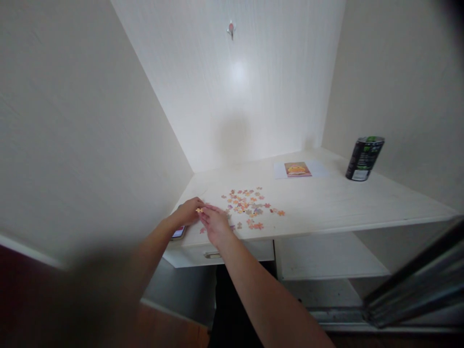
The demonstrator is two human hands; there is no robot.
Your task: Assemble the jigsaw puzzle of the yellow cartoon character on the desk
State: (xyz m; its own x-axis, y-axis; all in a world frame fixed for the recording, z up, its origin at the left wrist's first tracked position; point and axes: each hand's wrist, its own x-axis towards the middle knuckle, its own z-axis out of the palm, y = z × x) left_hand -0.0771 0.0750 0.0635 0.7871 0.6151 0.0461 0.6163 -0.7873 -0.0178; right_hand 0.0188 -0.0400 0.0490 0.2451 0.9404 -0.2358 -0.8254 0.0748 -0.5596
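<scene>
My left hand (189, 211) and my right hand (217, 228) meet over the near left part of the white desktop. Between their fingertips is a small pale orange jigsaw piece (199, 210), with both hands closed at it. The fingers partly cover one another, so the exact grip of each is hard to see. Just right of my hands lie many loose jigsaw pieces (250, 205) in orange, pink and purple tones, spread flat. A pink piece (202, 231) rests below my right fingers. Partly hidden under my left wrist is a phone (179, 233).
Toward the back lies a picture card (297, 169) with an orange figure, on a white sheet (280, 170). A black drink can (364, 158) stands at the right. Walls enclose the desk (319, 208); a drawer handle (212, 254) sits under its front edge.
</scene>
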